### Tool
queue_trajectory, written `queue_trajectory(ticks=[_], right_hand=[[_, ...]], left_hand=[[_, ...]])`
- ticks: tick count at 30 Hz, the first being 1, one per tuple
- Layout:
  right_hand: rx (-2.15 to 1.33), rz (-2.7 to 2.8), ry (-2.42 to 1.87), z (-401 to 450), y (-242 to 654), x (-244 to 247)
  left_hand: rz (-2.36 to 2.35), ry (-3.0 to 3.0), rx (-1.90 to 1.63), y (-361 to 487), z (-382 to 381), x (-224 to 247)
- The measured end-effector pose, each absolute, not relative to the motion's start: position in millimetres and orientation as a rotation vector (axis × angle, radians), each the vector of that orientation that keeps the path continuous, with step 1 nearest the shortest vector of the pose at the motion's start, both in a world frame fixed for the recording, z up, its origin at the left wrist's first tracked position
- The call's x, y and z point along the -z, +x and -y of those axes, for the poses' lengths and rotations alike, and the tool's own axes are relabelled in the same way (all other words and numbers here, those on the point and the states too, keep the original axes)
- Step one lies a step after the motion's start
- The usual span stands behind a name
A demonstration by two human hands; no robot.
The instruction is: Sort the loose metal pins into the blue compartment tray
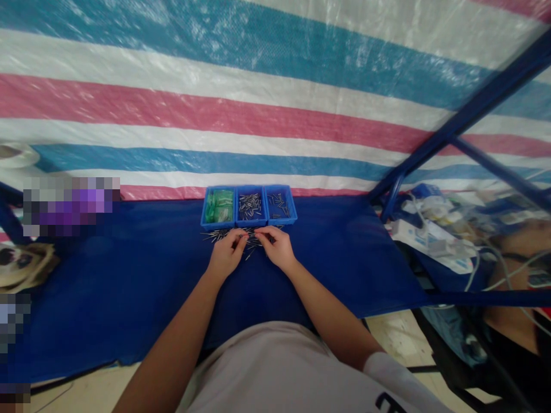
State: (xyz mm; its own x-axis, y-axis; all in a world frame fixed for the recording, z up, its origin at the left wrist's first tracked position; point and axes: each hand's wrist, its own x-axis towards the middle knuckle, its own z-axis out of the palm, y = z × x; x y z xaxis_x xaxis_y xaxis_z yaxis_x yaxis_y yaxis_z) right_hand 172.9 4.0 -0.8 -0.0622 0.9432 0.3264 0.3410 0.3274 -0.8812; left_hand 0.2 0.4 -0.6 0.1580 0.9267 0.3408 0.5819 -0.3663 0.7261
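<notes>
A loose pile of thin, dark metal pins or bits [251, 251] lies on the blue tabletop, close in front of three joined blue bins. Over the left side of the pile is my left hand [225, 252], its thumb and index fingertips pinched together. Opposite it, my right hand [279, 246] makes a similar pinch, the fingertips of both hands nearly meeting. Whatever sits between the fingertips is too small to make out. The left bin [204, 220] holds green plastic packets [222, 204], the middle bin [252, 222] many short metal pieces, and the right bin [293, 214] fewer.
The blue tabletop [129, 275] extends to both sides. Behind it hangs a striped plastic sheet [267, 120]. A blue metal frame [447, 129] slants up at the right, near boxes [430, 238] and white cables. Another person [508, 298] sits at the right edge.
</notes>
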Motion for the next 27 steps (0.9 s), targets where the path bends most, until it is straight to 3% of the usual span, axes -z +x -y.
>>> queue_trajectory(ticks=[27], right_hand=[[-0.748,1.653,-1.137,-5.2,176.7,-5.9]], left_hand=[[-1.498,2.078,-1.058,2.3,-1.4,0.5]])
